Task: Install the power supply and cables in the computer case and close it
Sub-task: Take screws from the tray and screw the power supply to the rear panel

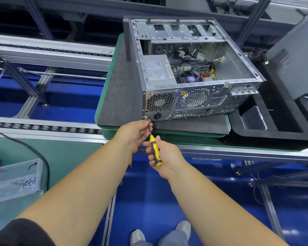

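Note:
An open grey computer case point(242, 96) lies on its side on a dark mat point(119, 96), its rear panel facing me. The silver power supply point(156, 70) sits inside at the rear left, with cables point(194, 59) and the motherboard beside it. My right hand point(164, 157) grips the yellow and black handle of a screwdriver point(154, 148), whose tip meets a screw point(146, 118) at the lower left corner of the rear panel. My left hand point(134, 131) pinches the screwdriver shaft just below that screw.
The case's side panel point(292, 64) leans at the right above a black foam tray point(267, 134) holding a clear plastic box point(254, 118). A clear box of screws point(14, 180) sits at the lower left. Roller conveyor rails point(43, 127) run to the left.

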`<action>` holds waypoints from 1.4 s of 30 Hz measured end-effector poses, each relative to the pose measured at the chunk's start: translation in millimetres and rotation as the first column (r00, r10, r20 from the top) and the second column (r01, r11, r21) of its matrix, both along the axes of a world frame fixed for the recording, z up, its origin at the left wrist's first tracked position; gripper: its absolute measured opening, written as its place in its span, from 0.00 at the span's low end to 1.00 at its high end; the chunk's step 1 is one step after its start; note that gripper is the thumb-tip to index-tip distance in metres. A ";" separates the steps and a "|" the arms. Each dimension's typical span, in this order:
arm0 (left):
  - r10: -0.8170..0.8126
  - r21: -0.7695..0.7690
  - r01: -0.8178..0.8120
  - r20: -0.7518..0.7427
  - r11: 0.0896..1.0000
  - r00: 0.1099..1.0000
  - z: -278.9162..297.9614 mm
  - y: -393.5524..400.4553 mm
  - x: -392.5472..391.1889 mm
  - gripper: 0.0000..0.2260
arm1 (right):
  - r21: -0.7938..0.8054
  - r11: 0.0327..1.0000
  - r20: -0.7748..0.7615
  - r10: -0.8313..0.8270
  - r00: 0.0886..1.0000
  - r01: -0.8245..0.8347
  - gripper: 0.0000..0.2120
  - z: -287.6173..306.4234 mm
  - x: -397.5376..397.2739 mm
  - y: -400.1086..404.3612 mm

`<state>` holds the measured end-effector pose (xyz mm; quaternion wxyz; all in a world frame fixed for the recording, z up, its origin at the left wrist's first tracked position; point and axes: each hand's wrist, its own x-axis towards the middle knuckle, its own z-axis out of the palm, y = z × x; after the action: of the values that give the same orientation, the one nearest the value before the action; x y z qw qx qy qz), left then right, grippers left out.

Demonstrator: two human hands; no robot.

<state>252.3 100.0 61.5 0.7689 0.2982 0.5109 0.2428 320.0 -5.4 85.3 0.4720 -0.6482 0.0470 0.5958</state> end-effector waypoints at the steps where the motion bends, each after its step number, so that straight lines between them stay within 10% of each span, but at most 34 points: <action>1: -0.001 -0.004 0.001 0.001 1.000 1.000 -0.4 0.4 -0.2 0.05 | -0.001 1.000 -0.019 -0.004 1.000 0.004 0.23 0.1 0.2 0.4; 7: 0.025 -0.027 -0.024 0.032 0.999 0.999 -0.8 1.3 1.5 0.03 | 0.052 0.997 -0.050 -0.051 0.997 0.054 0.11 0.4 -0.9 -1.4; 15: -0.041 -0.014 0.041 -0.019 0.999 0.999 3.4 -4.5 1.6 0.07 | -0.022 1.000 -0.014 -0.002 1.000 0.001 0.24 0.3 3.3 2.2; 42: 0.021 0.014 -0.020 -0.089 1.000 0.996 -4.4 -1.2 7.3 0.05 | -0.034 0.999 0.004 0.022 1.000 -0.022 0.20 1.1 6.3 -0.8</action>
<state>259.5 98.8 57.1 0.7408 0.3085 0.5462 0.2402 326.2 -6.2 86.3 0.4545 -0.6578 0.0491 0.5986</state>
